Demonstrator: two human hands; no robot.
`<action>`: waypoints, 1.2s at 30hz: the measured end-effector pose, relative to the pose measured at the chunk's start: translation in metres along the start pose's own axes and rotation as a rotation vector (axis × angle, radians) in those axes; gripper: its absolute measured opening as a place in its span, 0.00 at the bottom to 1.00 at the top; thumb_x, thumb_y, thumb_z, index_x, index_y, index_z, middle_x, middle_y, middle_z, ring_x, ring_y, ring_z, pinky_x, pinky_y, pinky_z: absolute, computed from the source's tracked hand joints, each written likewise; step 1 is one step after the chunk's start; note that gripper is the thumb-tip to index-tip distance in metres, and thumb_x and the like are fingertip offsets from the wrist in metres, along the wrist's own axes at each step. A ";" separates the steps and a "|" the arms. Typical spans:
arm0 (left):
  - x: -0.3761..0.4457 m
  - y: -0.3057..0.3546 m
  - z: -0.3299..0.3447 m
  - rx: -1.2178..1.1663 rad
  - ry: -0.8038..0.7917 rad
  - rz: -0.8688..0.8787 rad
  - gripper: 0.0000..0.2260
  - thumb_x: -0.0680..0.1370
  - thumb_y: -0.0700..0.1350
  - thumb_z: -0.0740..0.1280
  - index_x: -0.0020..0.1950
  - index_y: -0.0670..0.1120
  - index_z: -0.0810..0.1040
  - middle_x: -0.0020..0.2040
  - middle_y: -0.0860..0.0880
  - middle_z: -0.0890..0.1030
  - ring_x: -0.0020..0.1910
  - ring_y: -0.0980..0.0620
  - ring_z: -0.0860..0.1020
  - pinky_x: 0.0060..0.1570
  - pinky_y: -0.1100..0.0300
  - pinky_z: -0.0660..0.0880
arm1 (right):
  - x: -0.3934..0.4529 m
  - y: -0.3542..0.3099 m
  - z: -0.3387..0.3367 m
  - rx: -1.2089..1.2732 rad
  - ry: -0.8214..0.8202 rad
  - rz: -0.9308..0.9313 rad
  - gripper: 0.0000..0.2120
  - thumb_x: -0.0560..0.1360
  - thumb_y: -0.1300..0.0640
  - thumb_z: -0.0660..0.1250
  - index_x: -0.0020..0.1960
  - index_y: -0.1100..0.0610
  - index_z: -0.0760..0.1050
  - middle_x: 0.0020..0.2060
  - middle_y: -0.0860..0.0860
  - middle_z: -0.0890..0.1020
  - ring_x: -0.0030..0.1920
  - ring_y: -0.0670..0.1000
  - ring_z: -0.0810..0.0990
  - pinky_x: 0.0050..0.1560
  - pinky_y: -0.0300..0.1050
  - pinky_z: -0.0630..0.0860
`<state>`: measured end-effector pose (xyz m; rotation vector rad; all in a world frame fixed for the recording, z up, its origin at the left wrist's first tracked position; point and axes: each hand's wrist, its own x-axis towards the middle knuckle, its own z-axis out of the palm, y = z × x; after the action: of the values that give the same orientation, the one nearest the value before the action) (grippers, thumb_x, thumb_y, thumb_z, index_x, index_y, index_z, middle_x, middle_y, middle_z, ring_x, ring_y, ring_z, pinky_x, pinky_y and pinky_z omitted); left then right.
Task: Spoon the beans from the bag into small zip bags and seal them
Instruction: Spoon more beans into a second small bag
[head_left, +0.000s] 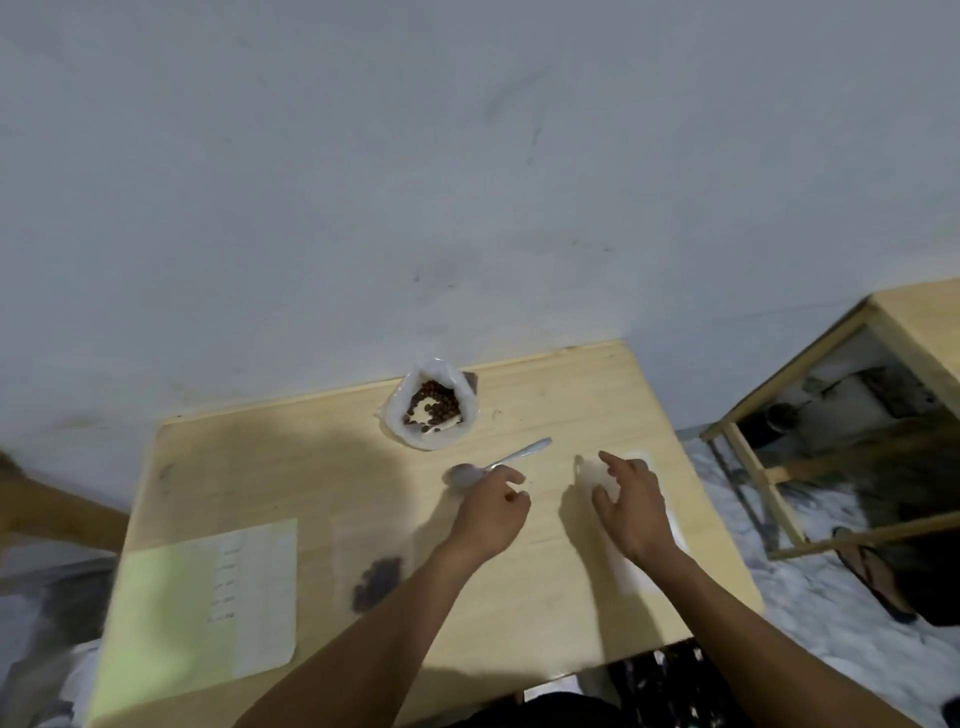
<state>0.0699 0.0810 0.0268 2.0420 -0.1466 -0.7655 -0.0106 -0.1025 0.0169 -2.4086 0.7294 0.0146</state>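
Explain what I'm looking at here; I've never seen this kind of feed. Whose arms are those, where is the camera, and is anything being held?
There is no machine here. The single picture comes from a wide-angle camera worn on a person's head, looking forward and down, so the two bare arms entering from the bottom are that person's own.

On the light wooden table stands an open white plastic bag of brown beans, near the wall. In front of it lies a silver metal spoon. The left hand reaches toward the spoon, fingers loosely curled; whether it touches it I cannot tell. The right hand rests, fingers spread, on a stack of empty clear zip bags.

Nearer the person lies a small clear zip bag with beans inside, and left of it a pale green sheet of paper. Neither hand appears to hold anything.
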 end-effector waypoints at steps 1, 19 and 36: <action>0.006 0.007 0.015 -0.016 -0.072 -0.049 0.07 0.77 0.44 0.65 0.55 0.50 0.75 0.42 0.51 0.78 0.43 0.48 0.80 0.45 0.58 0.75 | 0.001 0.010 -0.008 -0.066 0.000 0.066 0.24 0.77 0.56 0.64 0.73 0.55 0.67 0.64 0.57 0.72 0.64 0.60 0.70 0.61 0.54 0.70; 0.004 0.040 0.107 -0.031 0.003 -0.152 0.20 0.76 0.43 0.65 0.69 0.45 0.70 0.65 0.46 0.72 0.61 0.47 0.75 0.57 0.58 0.73 | -0.011 0.053 -0.030 0.035 0.098 0.283 0.18 0.78 0.48 0.65 0.64 0.55 0.70 0.63 0.55 0.72 0.67 0.59 0.65 0.62 0.54 0.66; -0.009 0.058 -0.039 -0.083 0.328 0.226 0.05 0.76 0.42 0.70 0.43 0.50 0.77 0.38 0.51 0.81 0.36 0.59 0.76 0.40 0.66 0.71 | 0.018 -0.075 -0.072 0.949 -0.288 -0.003 0.07 0.79 0.59 0.65 0.53 0.59 0.82 0.46 0.58 0.86 0.43 0.57 0.84 0.45 0.48 0.77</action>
<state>0.0964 0.0797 0.0927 1.9996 -0.1522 -0.2870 0.0309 -0.1023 0.1143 -1.4589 0.4442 0.0108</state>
